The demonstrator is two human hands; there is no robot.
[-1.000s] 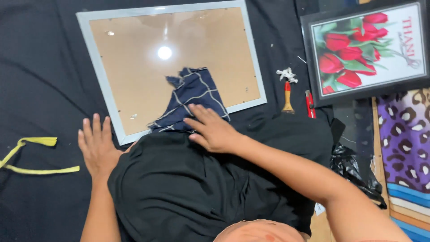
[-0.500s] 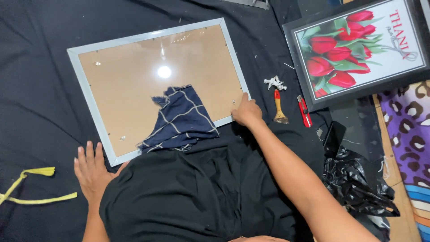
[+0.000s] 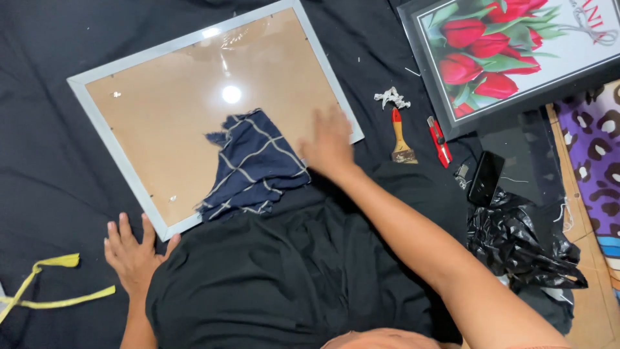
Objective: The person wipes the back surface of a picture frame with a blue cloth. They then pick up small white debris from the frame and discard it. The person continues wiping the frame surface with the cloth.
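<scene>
I am seeing my right hand (image 3: 329,145) lying flat, fingers spread and gripping nothing, on the glass of the silver picture frame (image 3: 116,152) near its right edge, just beside the checked navy cloth (image 3: 252,165) resting on the glass. My left hand (image 3: 132,252) is pressing open-palmed on the black sheet (image 3: 45,174) at the frame's near corner. A red-handled scraper (image 3: 400,132) and red cutter (image 3: 439,141) are lying to the right, below a framed tulip print (image 3: 510,52).
</scene>
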